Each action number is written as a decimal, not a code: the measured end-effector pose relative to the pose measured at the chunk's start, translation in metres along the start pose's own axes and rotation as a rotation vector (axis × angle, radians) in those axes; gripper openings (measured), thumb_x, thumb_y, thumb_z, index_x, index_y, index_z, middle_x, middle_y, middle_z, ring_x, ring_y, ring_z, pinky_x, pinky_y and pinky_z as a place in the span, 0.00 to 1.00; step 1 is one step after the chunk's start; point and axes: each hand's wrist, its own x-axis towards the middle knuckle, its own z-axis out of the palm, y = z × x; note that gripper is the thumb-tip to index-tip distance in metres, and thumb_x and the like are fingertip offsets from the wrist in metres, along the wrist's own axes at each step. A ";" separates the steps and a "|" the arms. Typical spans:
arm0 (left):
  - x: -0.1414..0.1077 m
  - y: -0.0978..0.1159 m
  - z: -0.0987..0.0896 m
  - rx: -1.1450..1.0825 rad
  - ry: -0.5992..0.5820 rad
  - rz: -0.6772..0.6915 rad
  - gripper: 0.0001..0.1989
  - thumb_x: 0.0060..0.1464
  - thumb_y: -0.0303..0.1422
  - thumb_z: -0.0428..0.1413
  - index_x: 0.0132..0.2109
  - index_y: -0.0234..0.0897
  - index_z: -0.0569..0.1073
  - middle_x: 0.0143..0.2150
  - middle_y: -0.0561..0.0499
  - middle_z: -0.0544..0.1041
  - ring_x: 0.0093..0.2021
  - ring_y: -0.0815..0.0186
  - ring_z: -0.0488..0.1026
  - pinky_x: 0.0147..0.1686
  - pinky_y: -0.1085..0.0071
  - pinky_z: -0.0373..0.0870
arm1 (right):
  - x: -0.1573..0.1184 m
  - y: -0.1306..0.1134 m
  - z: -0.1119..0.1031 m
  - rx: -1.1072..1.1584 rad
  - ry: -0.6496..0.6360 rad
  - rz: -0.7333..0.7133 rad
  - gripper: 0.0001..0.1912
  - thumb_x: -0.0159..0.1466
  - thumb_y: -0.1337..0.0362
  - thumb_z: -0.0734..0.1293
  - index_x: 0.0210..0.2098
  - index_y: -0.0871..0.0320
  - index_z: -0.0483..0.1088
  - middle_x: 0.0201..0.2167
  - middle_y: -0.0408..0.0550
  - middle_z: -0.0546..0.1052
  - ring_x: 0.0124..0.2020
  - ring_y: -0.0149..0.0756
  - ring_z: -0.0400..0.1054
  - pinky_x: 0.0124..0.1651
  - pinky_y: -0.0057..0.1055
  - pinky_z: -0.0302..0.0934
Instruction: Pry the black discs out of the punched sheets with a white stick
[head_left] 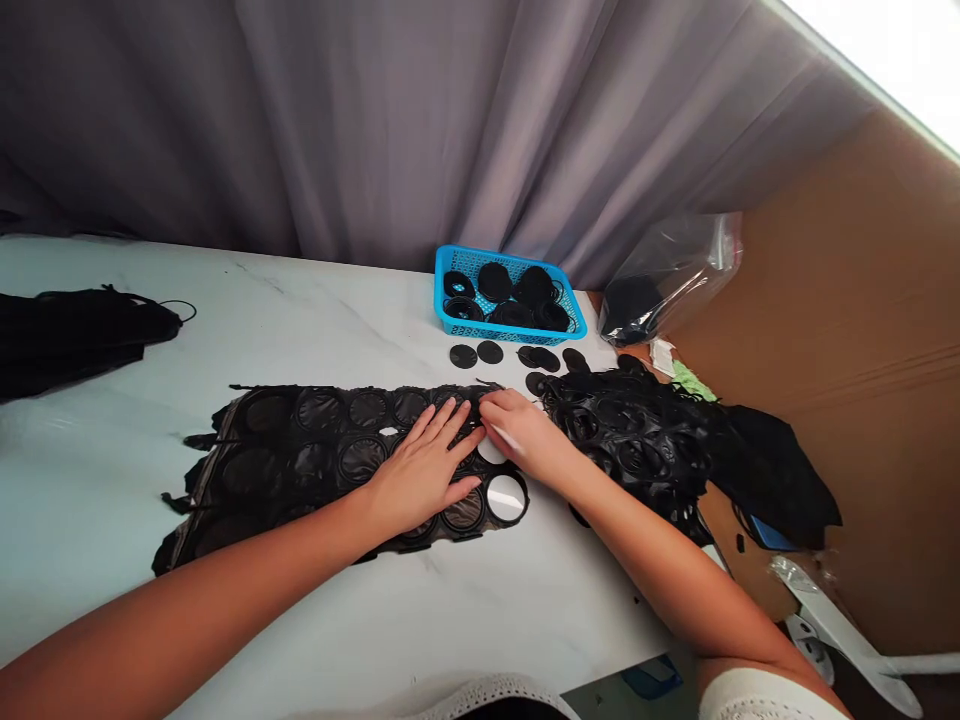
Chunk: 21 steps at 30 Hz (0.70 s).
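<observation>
Across the white table lies a black sheet of rings, most of its circles dark and two at the right end showing white. The left hand presses flat on it, fingers spread; the right hand curls at its far right corner, though what it pinches, if anything, I cannot tell. Loose black discs and a blue basket sit beyond, a black pile beside

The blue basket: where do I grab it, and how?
I'd hold the blue basket by its rim at both short ends, coming from above, fingers outside, thumbs inside. The rim runs around the open top, and black round pieces lie inside, so keep it level. Mind the plastic bag near the right end.
</observation>
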 end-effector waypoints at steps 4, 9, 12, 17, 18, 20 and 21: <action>0.001 0.000 0.001 -0.009 0.016 -0.003 0.30 0.65 0.45 0.53 0.69 0.41 0.60 0.74 0.41 0.51 0.73 0.49 0.43 0.69 0.51 0.45 | -0.001 0.026 -0.009 -0.223 0.217 0.209 0.09 0.64 0.72 0.58 0.30 0.54 0.64 0.27 0.49 0.70 0.31 0.41 0.63 0.37 0.34 0.58; -0.002 -0.003 -0.006 -0.017 -0.033 0.013 0.33 0.63 0.47 0.55 0.69 0.39 0.59 0.73 0.37 0.50 0.73 0.47 0.43 0.68 0.51 0.46 | 0.001 0.061 -0.048 -0.310 0.508 0.453 0.09 0.63 0.69 0.57 0.27 0.54 0.62 0.24 0.48 0.70 0.27 0.40 0.62 0.34 0.35 0.55; -0.012 -0.010 -0.012 0.011 -0.022 -0.009 0.36 0.62 0.48 0.56 0.69 0.33 0.58 0.72 0.33 0.51 0.73 0.47 0.45 0.69 0.53 0.47 | 0.005 0.046 -0.046 -0.136 0.455 0.379 0.09 0.65 0.66 0.59 0.27 0.54 0.62 0.30 0.51 0.76 0.30 0.40 0.67 0.35 0.34 0.58; -0.034 -0.021 -0.014 0.055 0.036 -0.049 0.31 0.66 0.47 0.50 0.68 0.31 0.60 0.72 0.35 0.52 0.72 0.51 0.49 0.69 0.56 0.47 | 0.020 -0.004 -0.007 0.183 0.153 0.186 0.08 0.66 0.65 0.61 0.31 0.54 0.68 0.36 0.47 0.79 0.34 0.37 0.70 0.39 0.32 0.61; -0.037 -0.021 -0.013 0.055 0.039 -0.049 0.31 0.67 0.47 0.50 0.68 0.32 0.60 0.72 0.36 0.52 0.72 0.51 0.49 0.69 0.56 0.47 | 0.023 -0.010 -0.001 0.220 0.106 0.157 0.07 0.66 0.65 0.61 0.32 0.54 0.68 0.36 0.46 0.79 0.35 0.37 0.70 0.39 0.32 0.61; -0.040 -0.021 -0.012 0.050 0.044 -0.050 0.30 0.67 0.47 0.49 0.68 0.33 0.60 0.73 0.37 0.52 0.73 0.51 0.48 0.69 0.56 0.47 | 0.027 -0.016 0.006 0.284 0.036 0.104 0.07 0.66 0.65 0.62 0.31 0.55 0.68 0.36 0.46 0.78 0.37 0.37 0.70 0.42 0.33 0.62; -0.040 -0.020 -0.012 0.044 0.045 -0.051 0.30 0.67 0.47 0.49 0.68 0.33 0.60 0.73 0.37 0.51 0.73 0.51 0.48 0.69 0.56 0.47 | 0.029 -0.016 0.007 0.312 0.010 0.082 0.07 0.66 0.66 0.62 0.30 0.55 0.68 0.37 0.47 0.78 0.39 0.37 0.70 0.43 0.33 0.62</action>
